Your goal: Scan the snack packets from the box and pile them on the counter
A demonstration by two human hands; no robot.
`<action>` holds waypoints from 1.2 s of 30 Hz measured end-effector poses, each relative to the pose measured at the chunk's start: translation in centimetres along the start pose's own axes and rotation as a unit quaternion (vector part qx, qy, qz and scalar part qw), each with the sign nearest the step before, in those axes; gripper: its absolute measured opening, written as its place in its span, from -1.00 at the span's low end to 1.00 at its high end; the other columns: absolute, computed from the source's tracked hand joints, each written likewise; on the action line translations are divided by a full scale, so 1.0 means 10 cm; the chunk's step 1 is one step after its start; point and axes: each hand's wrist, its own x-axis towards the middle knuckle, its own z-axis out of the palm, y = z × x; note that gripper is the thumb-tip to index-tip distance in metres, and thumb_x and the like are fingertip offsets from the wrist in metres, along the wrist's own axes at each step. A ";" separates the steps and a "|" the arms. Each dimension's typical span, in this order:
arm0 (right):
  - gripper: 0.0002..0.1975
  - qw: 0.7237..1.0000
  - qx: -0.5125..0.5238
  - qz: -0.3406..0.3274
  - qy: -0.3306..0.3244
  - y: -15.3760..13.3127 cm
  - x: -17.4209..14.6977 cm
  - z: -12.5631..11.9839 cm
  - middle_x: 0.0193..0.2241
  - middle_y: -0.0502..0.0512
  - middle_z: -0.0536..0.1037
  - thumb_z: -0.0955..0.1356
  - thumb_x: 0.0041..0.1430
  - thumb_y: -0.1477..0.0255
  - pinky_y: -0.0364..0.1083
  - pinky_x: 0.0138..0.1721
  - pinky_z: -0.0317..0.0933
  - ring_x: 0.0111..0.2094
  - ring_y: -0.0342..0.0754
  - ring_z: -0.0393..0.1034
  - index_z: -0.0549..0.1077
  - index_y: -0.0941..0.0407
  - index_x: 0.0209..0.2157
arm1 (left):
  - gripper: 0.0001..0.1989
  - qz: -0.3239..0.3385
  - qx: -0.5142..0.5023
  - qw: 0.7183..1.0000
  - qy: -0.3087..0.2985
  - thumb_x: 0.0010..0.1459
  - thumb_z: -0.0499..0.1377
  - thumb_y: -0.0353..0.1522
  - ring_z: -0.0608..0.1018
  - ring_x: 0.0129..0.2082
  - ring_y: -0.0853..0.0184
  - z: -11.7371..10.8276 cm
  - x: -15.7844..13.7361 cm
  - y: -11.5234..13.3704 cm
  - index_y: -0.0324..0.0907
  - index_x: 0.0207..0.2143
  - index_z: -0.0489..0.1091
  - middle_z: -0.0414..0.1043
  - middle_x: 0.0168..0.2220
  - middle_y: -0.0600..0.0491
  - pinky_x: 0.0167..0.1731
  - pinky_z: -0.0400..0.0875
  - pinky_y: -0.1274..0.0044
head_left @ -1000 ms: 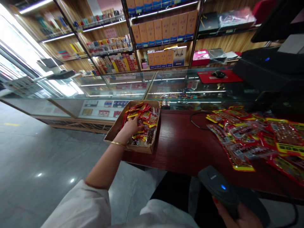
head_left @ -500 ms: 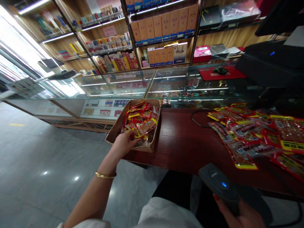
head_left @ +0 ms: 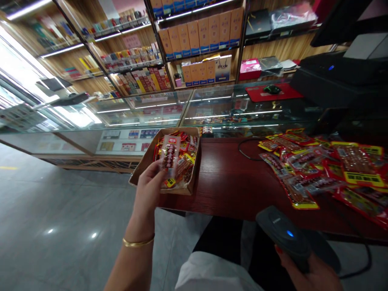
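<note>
Pinched in my left hand (head_left: 150, 182) is a clear snack packet (head_left: 170, 155) with dark lettering and a red label, raised above the cardboard box (head_left: 189, 188). The box sits at the left end of the dark red wooden table (head_left: 220, 178) and holds several red and yellow snack packets (head_left: 184, 165). My right hand (head_left: 309, 270) is wrapped around a dark barcode scanner (head_left: 280, 232) with a lit blue light, in front of the table's near edge. Its lower fingers are partly out of sight.
A heap of snack packets (head_left: 306, 161) covers the table's right side. Behind the table runs a glass display counter (head_left: 169, 106) bearing a mouse (head_left: 272, 89) on a red mat (head_left: 291, 92). A dark machine (head_left: 342, 87) stands at the right. A black cable (head_left: 242, 151) lies on the table.
My left hand has lifted the clear packet up from among the packets in the box. My right hand still holds the scanner, nearly in the same place. The view has shifted slightly right.
</note>
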 end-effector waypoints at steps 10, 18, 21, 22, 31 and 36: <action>-0.67 0.997 0.048 -0.036 0.038 -0.42 -0.04 -0.07 -0.42 0.13 0.72 0.34 0.26 0.13 -0.07 -0.28 0.52 -0.40 0.11 0.65 0.62 0.07 -0.25 | -0.55 -0.172 -0.163 0.910 -0.339 0.02 0.27 -0.39 0.61 -0.22 0.27 1.51 -0.23 -0.48 -0.22 0.01 0.57 0.62 -0.06 -0.07 -0.23 0.50 0.51; -0.68 0.998 0.037 -0.058 -0.016 -0.41 -0.04 -0.04 -0.30 0.13 0.74 0.33 0.27 0.20 -0.06 -0.22 0.53 -0.27 0.11 0.68 0.62 0.09 -0.16 | -0.54 -0.204 -0.088 0.919 -0.326 0.00 0.29 -0.42 0.54 -0.50 0.41 1.70 -0.08 -0.73 -0.22 0.02 0.59 0.64 -0.28 0.00 -0.51 0.34 0.64; -0.66 0.997 0.031 -0.067 -0.031 -0.37 -0.04 -0.05 -0.27 0.14 0.74 0.33 0.28 0.19 -0.04 -0.18 0.53 -0.25 0.12 0.68 0.62 0.10 -0.12 | -0.55 -0.193 -0.100 0.912 -0.348 -0.01 0.29 -0.42 0.53 -0.49 0.41 1.67 -0.07 -0.74 -0.23 0.00 0.60 0.64 -0.28 -0.01 -0.48 0.36 0.62; -0.66 0.997 0.028 -0.070 -0.030 -0.37 -0.04 -0.05 -0.28 0.14 0.74 0.33 0.28 0.19 -0.04 -0.19 0.54 -0.26 0.11 0.68 0.62 0.10 -0.11 | -0.55 -0.187 -0.105 0.911 -0.352 -0.01 0.29 -0.41 0.54 -0.47 0.39 1.66 -0.07 -0.74 -0.24 -0.01 0.61 0.65 -0.27 -0.02 -0.46 0.38 0.60; -0.67 0.997 0.023 -0.078 -0.011 -0.40 -0.02 -0.01 -0.33 0.15 0.74 0.34 0.28 0.21 -0.06 -0.26 0.53 -0.33 0.12 0.68 0.62 0.11 -0.12 | -0.55 -0.136 -0.107 0.916 -0.362 -0.05 0.32 -0.30 0.57 -0.38 0.27 1.65 -0.07 -0.79 -0.29 -0.07 0.63 0.65 -0.29 -0.09 -0.37 0.43 0.51; -0.65 0.997 0.045 -0.061 -0.030 -0.37 -0.02 0.00 -0.28 0.15 0.74 0.34 0.28 0.20 -0.05 -0.21 0.53 -0.26 0.13 0.68 0.59 0.11 -0.07 | -0.54 -0.138 -0.105 0.916 -0.360 -0.05 0.31 -0.29 0.56 -0.38 0.26 1.67 -0.07 -0.77 -0.28 -0.07 0.63 0.64 -0.31 -0.07 -0.38 0.41 0.51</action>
